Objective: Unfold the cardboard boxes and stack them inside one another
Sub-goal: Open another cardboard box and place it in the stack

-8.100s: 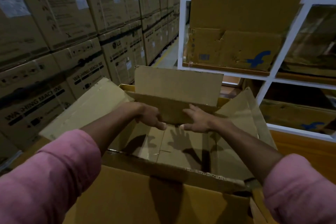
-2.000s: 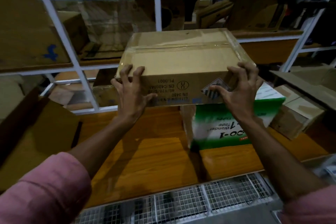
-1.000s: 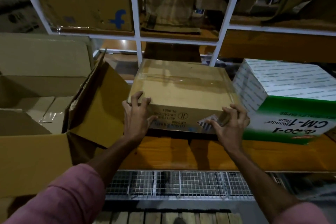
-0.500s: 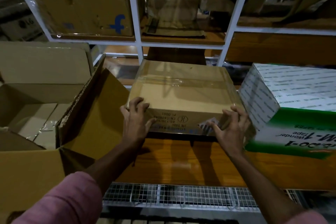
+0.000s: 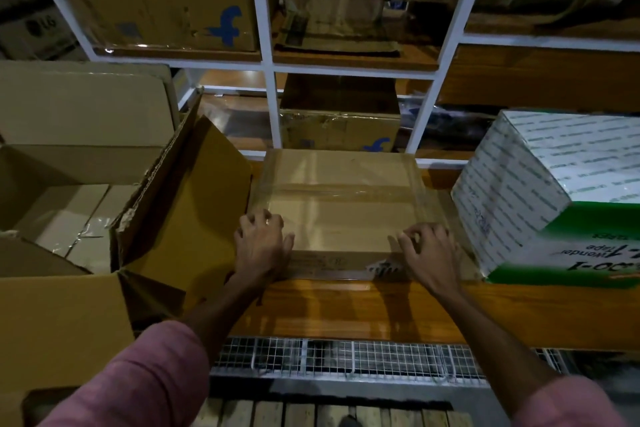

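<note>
A taped brown cardboard box [image 5: 339,204] sits on the wooden shelf [image 5: 346,308] in front of me. My left hand [image 5: 261,246] grips its near left corner, fingers curled over the top edge. My right hand [image 5: 427,251] grips the near right corner the same way, beside a torn label. To the left stands a large open cardboard box [image 5: 62,315] with its flaps raised; one flap [image 5: 194,204] leans against the taped box. Folded cardboard lies inside the open box.
A white and green tape carton [image 5: 554,198] stands close on the right of the taped box. White rack uprights [image 5: 270,97] and more brown boxes [image 5: 162,0] fill the shelves behind. A wire mesh ledge [image 5: 346,357] runs below the shelf.
The taped box has come down from mid-air onto the wooden shelf beside the open box. Both hands have stayed on its near corners, and the view has tilted lower.
</note>
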A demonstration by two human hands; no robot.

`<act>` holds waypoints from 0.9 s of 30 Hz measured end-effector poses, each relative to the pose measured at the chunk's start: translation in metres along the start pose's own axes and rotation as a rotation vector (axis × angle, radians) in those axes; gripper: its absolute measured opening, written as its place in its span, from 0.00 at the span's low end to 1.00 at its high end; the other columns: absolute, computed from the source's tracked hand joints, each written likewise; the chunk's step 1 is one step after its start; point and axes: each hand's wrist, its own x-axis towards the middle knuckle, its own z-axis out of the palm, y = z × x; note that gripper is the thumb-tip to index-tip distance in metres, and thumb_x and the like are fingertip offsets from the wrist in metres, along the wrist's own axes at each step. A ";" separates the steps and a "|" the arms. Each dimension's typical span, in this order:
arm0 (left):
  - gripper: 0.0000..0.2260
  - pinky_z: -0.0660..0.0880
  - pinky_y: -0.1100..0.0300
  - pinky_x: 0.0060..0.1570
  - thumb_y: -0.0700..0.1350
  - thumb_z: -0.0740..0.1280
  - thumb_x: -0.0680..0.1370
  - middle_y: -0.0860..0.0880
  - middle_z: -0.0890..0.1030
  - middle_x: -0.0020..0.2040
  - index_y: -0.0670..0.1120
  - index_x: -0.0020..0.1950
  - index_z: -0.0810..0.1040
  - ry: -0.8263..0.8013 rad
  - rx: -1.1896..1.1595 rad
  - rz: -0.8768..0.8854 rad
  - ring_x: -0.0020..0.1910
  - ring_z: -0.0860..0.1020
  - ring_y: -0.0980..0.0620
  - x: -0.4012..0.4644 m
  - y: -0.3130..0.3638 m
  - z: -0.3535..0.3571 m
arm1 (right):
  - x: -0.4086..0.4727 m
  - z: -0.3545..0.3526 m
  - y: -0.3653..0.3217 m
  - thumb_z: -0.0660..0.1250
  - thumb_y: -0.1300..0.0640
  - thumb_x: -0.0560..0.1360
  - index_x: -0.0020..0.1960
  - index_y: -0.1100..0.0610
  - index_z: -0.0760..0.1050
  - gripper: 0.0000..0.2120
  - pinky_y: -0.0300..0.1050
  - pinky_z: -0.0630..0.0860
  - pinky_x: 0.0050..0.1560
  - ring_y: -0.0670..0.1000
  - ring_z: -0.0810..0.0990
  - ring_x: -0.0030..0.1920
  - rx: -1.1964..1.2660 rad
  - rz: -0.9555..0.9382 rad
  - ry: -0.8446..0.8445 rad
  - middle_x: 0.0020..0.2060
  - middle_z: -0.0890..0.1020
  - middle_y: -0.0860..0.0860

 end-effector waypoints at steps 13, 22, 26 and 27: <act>0.28 0.62 0.35 0.71 0.66 0.58 0.81 0.40 0.60 0.78 0.49 0.74 0.65 -0.161 0.062 -0.034 0.75 0.60 0.31 0.109 0.024 0.026 | 0.103 0.009 -0.022 0.59 0.32 0.77 0.68 0.47 0.68 0.26 0.63 0.67 0.66 0.64 0.62 0.72 -0.021 -0.021 -0.237 0.76 0.57 0.50; 0.39 0.58 0.34 0.75 0.77 0.51 0.76 0.41 0.51 0.81 0.56 0.80 0.59 -0.147 -0.043 -0.029 0.78 0.55 0.34 0.151 0.009 0.041 | 0.153 0.038 -0.013 0.56 0.29 0.76 0.71 0.40 0.61 0.28 0.69 0.71 0.62 0.66 0.64 0.72 0.006 -0.044 -0.193 0.77 0.54 0.45; 0.38 0.66 0.34 0.69 0.77 0.52 0.75 0.43 0.58 0.79 0.55 0.77 0.65 -0.045 -0.035 -0.026 0.73 0.64 0.32 0.142 0.014 0.034 | 0.147 0.032 -0.013 0.60 0.30 0.76 0.71 0.41 0.67 0.27 0.68 0.68 0.67 0.64 0.62 0.74 0.082 -0.034 -0.124 0.78 0.56 0.44; 0.36 0.69 0.34 0.66 0.76 0.55 0.75 0.44 0.59 0.78 0.56 0.76 0.65 -0.010 -0.039 -0.041 0.71 0.65 0.32 0.138 0.015 0.032 | 0.145 0.027 -0.015 0.62 0.32 0.76 0.71 0.42 0.68 0.27 0.67 0.67 0.67 0.64 0.62 0.74 0.095 -0.038 -0.090 0.77 0.57 0.45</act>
